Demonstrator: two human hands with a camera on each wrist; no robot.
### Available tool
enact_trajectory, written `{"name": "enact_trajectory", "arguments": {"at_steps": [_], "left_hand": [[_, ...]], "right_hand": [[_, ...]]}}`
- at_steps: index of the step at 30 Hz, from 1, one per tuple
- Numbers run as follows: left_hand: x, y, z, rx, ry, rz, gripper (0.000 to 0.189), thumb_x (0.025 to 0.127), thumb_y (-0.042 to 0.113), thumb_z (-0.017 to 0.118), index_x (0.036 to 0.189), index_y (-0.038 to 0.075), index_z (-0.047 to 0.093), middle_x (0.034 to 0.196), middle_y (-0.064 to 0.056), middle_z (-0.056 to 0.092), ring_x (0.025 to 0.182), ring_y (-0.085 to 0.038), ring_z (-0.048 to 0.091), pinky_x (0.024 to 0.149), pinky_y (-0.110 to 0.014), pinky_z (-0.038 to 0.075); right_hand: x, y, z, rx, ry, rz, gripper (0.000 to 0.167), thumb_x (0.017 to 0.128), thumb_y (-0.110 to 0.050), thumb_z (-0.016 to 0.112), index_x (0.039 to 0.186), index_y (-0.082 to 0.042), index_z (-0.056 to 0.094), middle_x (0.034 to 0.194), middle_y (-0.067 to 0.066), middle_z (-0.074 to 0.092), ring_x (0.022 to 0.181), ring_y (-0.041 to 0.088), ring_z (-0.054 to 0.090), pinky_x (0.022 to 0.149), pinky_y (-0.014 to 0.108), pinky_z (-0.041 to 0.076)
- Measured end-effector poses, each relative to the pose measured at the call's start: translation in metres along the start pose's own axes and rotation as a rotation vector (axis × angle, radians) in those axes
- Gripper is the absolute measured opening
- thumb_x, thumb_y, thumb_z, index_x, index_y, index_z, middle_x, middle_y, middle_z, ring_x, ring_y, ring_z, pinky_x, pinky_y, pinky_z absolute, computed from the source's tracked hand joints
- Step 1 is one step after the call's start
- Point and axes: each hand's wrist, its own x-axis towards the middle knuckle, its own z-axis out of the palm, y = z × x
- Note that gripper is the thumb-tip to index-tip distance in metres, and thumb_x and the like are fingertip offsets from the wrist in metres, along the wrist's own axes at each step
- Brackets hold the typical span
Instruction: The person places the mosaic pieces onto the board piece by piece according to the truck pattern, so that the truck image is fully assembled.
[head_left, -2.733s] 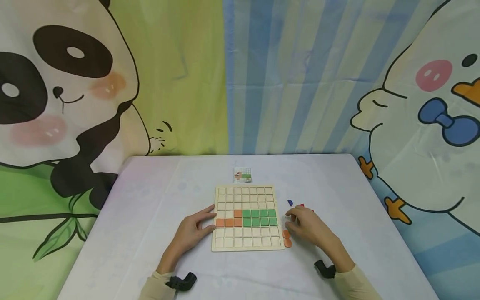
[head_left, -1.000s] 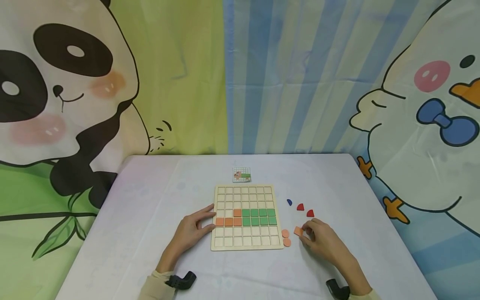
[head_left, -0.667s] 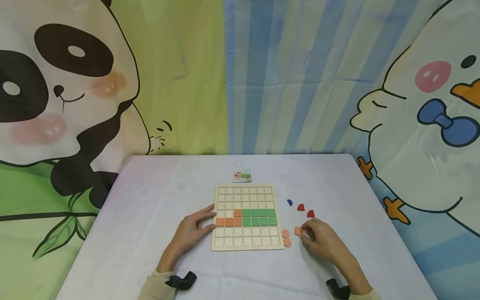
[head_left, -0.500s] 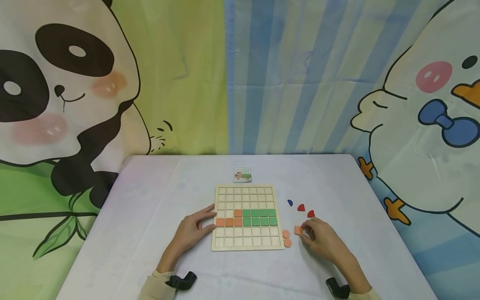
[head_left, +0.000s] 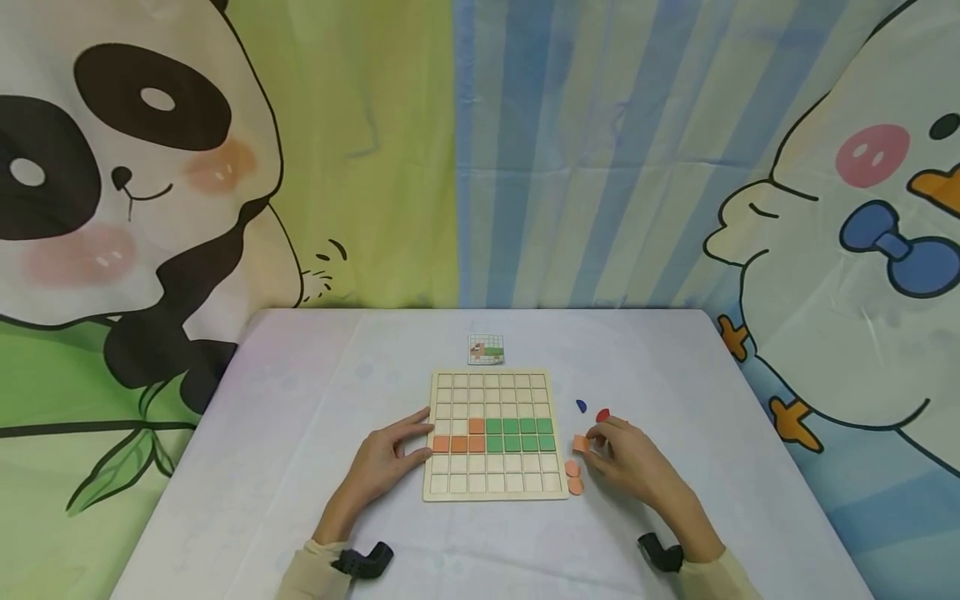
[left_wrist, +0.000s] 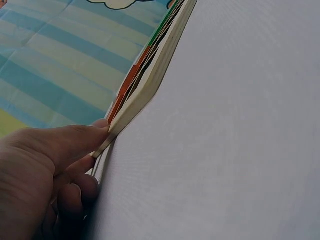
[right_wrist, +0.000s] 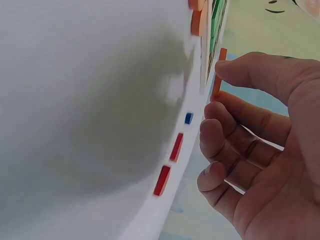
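My right hand (head_left: 630,458) pinches an orange square tile (head_left: 581,444) between thumb and fingers, lifted off the table just right of the wooden grid board (head_left: 487,485). The right wrist view shows the thumb pressed on this tile (right_wrist: 217,86) and the other fingers loosely bent. The board carries a block of green square tiles (head_left: 519,435) and several orange ones (head_left: 459,444) on its left. My left hand (head_left: 386,462) rests at the board's left side, thumb and fingertips touching its edge. In the left wrist view, the thumb (left_wrist: 80,140) lies against the board's rim (left_wrist: 145,92).
Two orange round pieces (head_left: 573,477) lie beside the board's right edge. A blue half-round piece (head_left: 581,406) and a red piece (head_left: 603,414) are farther back; the right wrist view shows a second red piece (right_wrist: 162,180). A small picture card (head_left: 486,350) lies behind the board.
My right hand reached down to the orange square tile, gripped it, and has now carried it leftward and back toward the board. My left hand has stayed at the board's edge.
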Motion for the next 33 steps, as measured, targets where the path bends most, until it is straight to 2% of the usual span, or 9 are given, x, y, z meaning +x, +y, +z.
{"name": "enact_trajectory", "arguments": {"at_steps": [11,16,20,27,33], "left_hand": [[0.001,0.000,0.000,0.008,-0.004,-0.002,0.043,0.089,0.024,0.087,0.131,0.019,0.076,0.154,0.002,0.063,0.054,-0.002,0.041,0.053,-0.021,0.038],[0.000,0.001,0.000,0.001,-0.002,-0.012,0.043,0.089,0.022,0.087,0.130,0.019,0.077,0.154,0.002,0.063,0.055,-0.003,0.041,0.053,-0.021,0.038],[0.001,0.001,0.001,0.002,-0.013,-0.020,0.044,0.089,0.023,0.087,0.131,0.019,0.076,0.155,0.003,0.062,0.055,-0.002,0.041,0.055,-0.020,0.038],[0.001,0.001,0.000,0.007,-0.014,-0.003,0.043,0.089,0.024,0.086,0.131,0.019,0.076,0.154,0.003,0.063,0.054,-0.002,0.041,0.053,-0.020,0.038],[0.001,0.000,0.000,0.009,-0.016,-0.007,0.044,0.090,0.025,0.086,0.132,0.018,0.076,0.155,0.003,0.062,0.053,-0.002,0.041,0.052,-0.020,0.038]], "right_hand": [[0.028,-0.022,0.005,0.062,-0.063,-0.042,0.017,0.093,-0.021,0.080,0.108,-0.013,0.077,0.098,-0.003,0.067,0.079,0.007,0.054,0.070,0.022,0.048],[0.046,-0.033,0.011,0.049,-0.070,-0.106,0.016,0.095,-0.021,0.079,0.109,-0.013,0.076,0.101,-0.002,0.068,0.080,0.007,0.055,0.072,0.023,0.050],[0.057,-0.040,0.015,0.035,-0.090,-0.114,0.018,0.096,-0.022,0.078,0.111,-0.013,0.076,0.102,-0.002,0.069,0.082,0.008,0.057,0.074,0.024,0.052],[0.069,-0.054,0.021,0.041,-0.110,-0.131,0.023,0.097,-0.027,0.078,0.115,-0.013,0.077,0.105,-0.002,0.071,0.090,0.013,0.063,0.080,0.030,0.056],[0.077,-0.066,0.023,0.024,-0.107,-0.212,0.021,0.098,-0.024,0.077,0.115,-0.012,0.077,0.106,0.001,0.073,0.092,0.014,0.067,0.080,0.031,0.058]]}}
